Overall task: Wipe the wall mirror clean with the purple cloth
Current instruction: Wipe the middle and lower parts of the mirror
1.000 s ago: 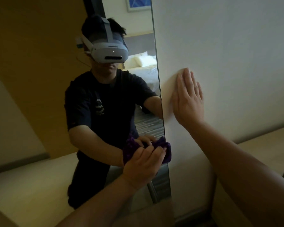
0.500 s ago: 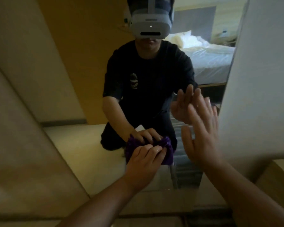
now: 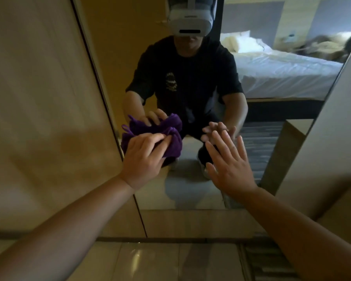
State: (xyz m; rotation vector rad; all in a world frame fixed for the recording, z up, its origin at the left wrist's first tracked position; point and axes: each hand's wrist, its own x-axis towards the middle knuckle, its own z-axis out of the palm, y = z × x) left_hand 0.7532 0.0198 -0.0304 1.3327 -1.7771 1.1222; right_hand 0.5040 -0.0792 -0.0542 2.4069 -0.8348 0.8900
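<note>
Purple cloth [image 3: 171, 144] bunched against wall mirror [image 3: 272, 110], near left edge.

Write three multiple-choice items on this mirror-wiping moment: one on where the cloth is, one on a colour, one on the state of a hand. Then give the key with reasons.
1. Where on the mirror is the cloth?
A. By its left edge
B. At its right edge
C. On the floor below it

2. What colour is the cloth?
A. White
B. Purple
C. Yellow

3. How is the right hand?
A. Clenched in a fist
B. Gripping the cloth
C. Open, fingers spread

Key: 1 A, the left hand presses the bunched cloth against the glass beside the left frame line. 2 B, it is deep purple. 3 C, the palm faces the glass, fingers apart, holding nothing.
</note>
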